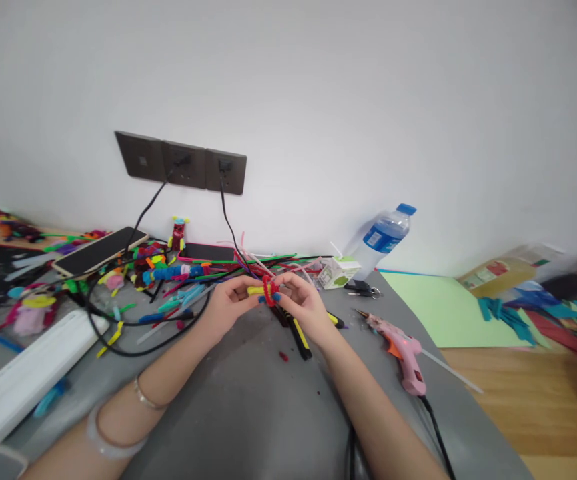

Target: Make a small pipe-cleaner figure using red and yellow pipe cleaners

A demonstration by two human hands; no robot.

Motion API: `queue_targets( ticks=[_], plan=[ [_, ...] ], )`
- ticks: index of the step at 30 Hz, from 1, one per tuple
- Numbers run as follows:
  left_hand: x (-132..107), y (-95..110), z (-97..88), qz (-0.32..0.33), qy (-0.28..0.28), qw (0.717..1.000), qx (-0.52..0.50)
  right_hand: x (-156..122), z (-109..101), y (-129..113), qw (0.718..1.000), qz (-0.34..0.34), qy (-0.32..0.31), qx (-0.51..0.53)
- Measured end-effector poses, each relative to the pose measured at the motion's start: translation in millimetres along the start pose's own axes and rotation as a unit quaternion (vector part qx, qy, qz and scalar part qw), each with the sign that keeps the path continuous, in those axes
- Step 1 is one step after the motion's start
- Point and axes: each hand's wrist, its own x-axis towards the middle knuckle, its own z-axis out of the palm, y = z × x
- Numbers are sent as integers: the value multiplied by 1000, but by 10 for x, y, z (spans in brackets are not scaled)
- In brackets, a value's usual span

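Note:
Both my hands meet over the middle of the grey table, holding a small red and yellow pipe-cleaner piece (270,291). My left hand (229,303) pinches it from the left, at the yellow part. On the right, my right hand (302,303) has its fingertips closed on the red part. Small blue bits show at the fingertips; I cannot tell whether they are nail colour or part of the piece. Just below and behind the hands lie black and yellow pliers or scissors handles (301,339), partly hidden by my right hand.
A pink glue gun (403,353) lies at right, its cord running down the table. Behind stand a tilted water bottle (383,240) and a drink carton (338,272). At left are a phone (101,252), a white power strip (33,373), black cables and many pipe cleaners.

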Motion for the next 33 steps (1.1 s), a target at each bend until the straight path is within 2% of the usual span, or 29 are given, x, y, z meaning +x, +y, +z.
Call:
queue_targets(
  ticks=[8, 16, 33],
  plan=[
    [6, -24, -9, -1, 0, 1000, 1, 5, -8, -1, 1000, 6, 3, -14],
    [17, 9, -21, 8, 20, 999, 44, 2, 80, 13, 999, 2, 30, -25],
    [9, 26, -10, 3, 20, 999, 34, -1, 85, 23, 999, -1, 30, -29]
  ],
)
